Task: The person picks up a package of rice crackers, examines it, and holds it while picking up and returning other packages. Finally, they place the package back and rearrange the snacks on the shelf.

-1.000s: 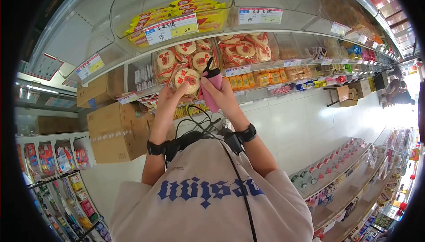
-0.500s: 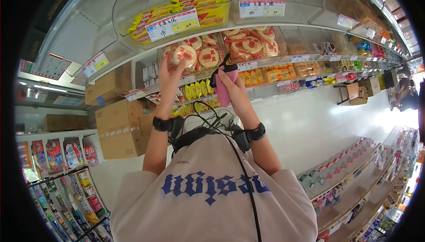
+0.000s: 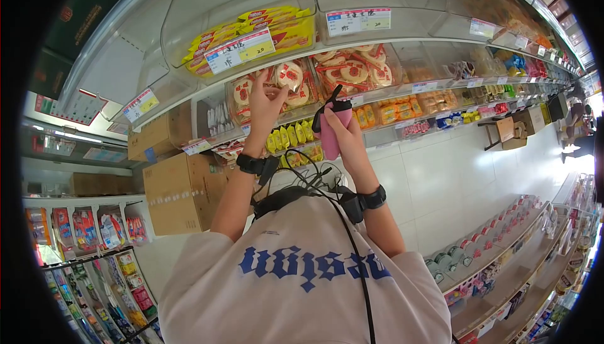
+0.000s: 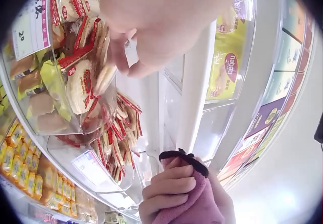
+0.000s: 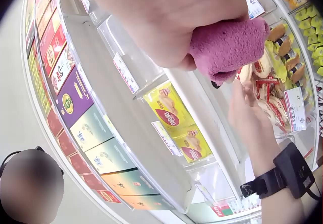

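My left hand reaches into a clear bin of round white crackers in red-printed wrappers. Its thumb and index finger stand apart, with the thumb tip at the lower edge of one wrapped cracker. In the left wrist view, the fingertips come right up to a cracker seen edge-on. My right hand grips a bunched pink cloth with a black edging and strap, just in front of the shelf. Fuzzy fabric of the cloth shows beyond the fist in the right wrist view.
Yellow wafer packs fill a bin on the shelf above. A second cracker bin adjoins on the right. Small yellow packs sit lower down. Cardboard boxes stand at the left, and dark cables hang before the chest.
My left hand first held a cracker beside the cloth, then carried it left to the bin; its fingers have since spread. My right hand has moved to the right with the cloth.
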### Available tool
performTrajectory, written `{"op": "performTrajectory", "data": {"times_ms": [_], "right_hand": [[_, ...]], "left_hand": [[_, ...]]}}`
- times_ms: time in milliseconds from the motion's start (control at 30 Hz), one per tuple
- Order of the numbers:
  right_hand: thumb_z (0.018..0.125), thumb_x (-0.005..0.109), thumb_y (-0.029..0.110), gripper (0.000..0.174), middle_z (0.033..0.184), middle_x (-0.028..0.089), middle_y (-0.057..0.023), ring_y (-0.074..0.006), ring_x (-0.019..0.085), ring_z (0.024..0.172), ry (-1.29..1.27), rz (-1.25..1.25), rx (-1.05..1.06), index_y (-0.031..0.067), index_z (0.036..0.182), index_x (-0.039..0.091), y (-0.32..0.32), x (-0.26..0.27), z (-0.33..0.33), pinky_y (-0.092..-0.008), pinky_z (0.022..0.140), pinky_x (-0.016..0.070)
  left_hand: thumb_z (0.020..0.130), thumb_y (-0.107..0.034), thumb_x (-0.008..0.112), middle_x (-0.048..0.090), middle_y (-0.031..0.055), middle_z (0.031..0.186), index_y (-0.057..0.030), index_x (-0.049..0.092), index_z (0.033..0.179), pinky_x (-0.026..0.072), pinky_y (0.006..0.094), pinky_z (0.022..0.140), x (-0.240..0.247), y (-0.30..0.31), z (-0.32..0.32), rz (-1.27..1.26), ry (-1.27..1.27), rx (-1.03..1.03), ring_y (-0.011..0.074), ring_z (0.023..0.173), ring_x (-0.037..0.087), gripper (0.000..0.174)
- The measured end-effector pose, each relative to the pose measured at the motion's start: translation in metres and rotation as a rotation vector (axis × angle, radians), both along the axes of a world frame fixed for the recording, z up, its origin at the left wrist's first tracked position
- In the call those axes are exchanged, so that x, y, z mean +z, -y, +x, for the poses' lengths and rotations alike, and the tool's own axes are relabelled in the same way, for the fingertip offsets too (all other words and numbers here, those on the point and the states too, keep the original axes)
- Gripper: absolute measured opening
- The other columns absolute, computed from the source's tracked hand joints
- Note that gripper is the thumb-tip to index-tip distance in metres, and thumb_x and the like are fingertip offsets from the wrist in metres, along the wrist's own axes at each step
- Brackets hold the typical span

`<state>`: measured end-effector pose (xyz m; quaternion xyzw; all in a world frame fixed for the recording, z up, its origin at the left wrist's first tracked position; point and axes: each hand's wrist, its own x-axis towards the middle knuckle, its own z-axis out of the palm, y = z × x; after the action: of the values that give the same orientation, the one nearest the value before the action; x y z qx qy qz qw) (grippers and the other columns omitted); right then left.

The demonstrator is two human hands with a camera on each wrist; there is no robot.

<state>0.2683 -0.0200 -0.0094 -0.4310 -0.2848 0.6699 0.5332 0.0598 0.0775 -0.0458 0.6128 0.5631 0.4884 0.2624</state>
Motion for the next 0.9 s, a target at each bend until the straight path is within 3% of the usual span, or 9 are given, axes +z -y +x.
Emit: {"op": "performTrajectory", "data": {"times_ms": [100, 200, 400, 533, 700, 733, 833, 900], "right_hand": [[0.099, 0.067, 0.028, 0.031, 0.105, 0.064, -0.0039, -0.0129, 0.065, 0.088, 0.004, -0.026, -0.007, 0.0057, 0.120, 0.059, 0.000, 0.001, 0.001, -0.0316, 0.077, 0.0590], [0.099, 0.067, 0.028, 0.031, 0.104, 0.064, -0.0035, -0.0124, 0.064, 0.088, -0.002, 0.003, 0.005, 0.0060, 0.120, 0.059, -0.002, 0.000, -0.001, -0.0315, 0.078, 0.0590], [0.100, 0.066, 0.028, 0.031, 0.107, 0.063, -0.0028, -0.0121, 0.064, 0.092, -0.001, -0.030, 0.087, 0.0061, 0.121, 0.059, -0.009, -0.009, -0.012, -0.0326, 0.079, 0.0596], [0.100, 0.066, 0.027, 0.034, 0.108, 0.064, -0.0032, -0.0135, 0.065, 0.093, -0.007, -0.069, 0.152, 0.0070, 0.126, 0.059, -0.010, -0.009, -0.022, -0.0327, 0.079, 0.0594], [0.099, 0.067, 0.025, 0.033, 0.107, 0.064, -0.0040, -0.0141, 0.066, 0.090, -0.013, -0.098, 0.177, 0.0074, 0.125, 0.059, -0.011, -0.005, -0.033, -0.0304, 0.074, 0.0573], [0.099, 0.067, 0.025, 0.032, 0.106, 0.064, -0.0040, -0.0141, 0.066, 0.089, -0.010, -0.101, 0.188, 0.0074, 0.124, 0.059, -0.012, -0.006, -0.034, -0.0301, 0.074, 0.0569], [0.099, 0.067, 0.025, 0.031, 0.105, 0.064, -0.0042, -0.0145, 0.066, 0.086, -0.015, -0.074, 0.191, 0.0075, 0.123, 0.058, -0.010, 0.000, -0.043, -0.0290, 0.073, 0.0558], [0.099, 0.067, 0.025, 0.031, 0.105, 0.064, -0.0041, -0.0146, 0.066, 0.087, -0.002, -0.070, 0.210, 0.0075, 0.123, 0.058, -0.009, 0.002, -0.044, -0.0287, 0.073, 0.0558]], "left_hand": [[0.092, -0.015, 0.074, 0.065, 0.0129, 0.113, -0.0014, 0.050, 0.141, 0.0579, 0.0314, 0.072, 0.003, 0.006, 0.002, 0.114, 0.017, -0.004, 0.0167, 0.096, 0.069, 0.056], [0.094, -0.011, 0.072, 0.059, 0.0123, 0.131, -0.0019, 0.056, 0.135, 0.0561, 0.0264, 0.074, -0.002, 0.010, -0.008, 0.046, 0.128, -0.003, 0.0140, 0.099, 0.069, 0.044], [0.098, -0.015, 0.067, 0.069, 0.0076, 0.106, -0.0007, 0.064, 0.121, 0.0554, 0.0272, 0.076, 0.022, 0.042, -0.037, -0.145, 0.323, -0.051, 0.0137, 0.088, 0.070, 0.027], [0.099, -0.015, 0.066, 0.071, 0.0051, 0.092, 0.0001, 0.067, 0.113, 0.0531, 0.0265, 0.073, 0.025, 0.061, -0.075, -0.138, 0.368, 0.070, 0.0118, 0.080, 0.068, 0.021], [0.095, -0.008, 0.064, 0.071, 0.0052, 0.089, 0.0002, 0.068, 0.108, 0.0507, 0.0254, 0.070, -0.030, 0.054, -0.174, 0.076, 0.202, 0.315, 0.0106, 0.079, 0.066, 0.016], [0.091, -0.015, 0.068, 0.072, 0.0108, 0.088, -0.0005, 0.068, 0.107, 0.0536, 0.0330, 0.074, -0.030, 0.053, -0.185, 0.040, 0.076, 0.424, 0.0213, 0.082, 0.069, 0.022], [0.089, -0.030, 0.070, 0.072, 0.0179, 0.090, -0.0004, 0.068, 0.108, 0.0538, 0.0444, 0.081, -0.066, 0.040, -0.234, 0.157, -0.614, 0.482, 0.0364, 0.090, 0.070, 0.035], [0.088, -0.041, 0.068, 0.072, 0.0205, 0.093, -0.0007, 0.069, 0.106, 0.0519, 0.0490, 0.086, -0.068, 0.045, -0.243, -0.151, -0.567, 0.361, 0.0419, 0.095, 0.067, 0.044]]}}
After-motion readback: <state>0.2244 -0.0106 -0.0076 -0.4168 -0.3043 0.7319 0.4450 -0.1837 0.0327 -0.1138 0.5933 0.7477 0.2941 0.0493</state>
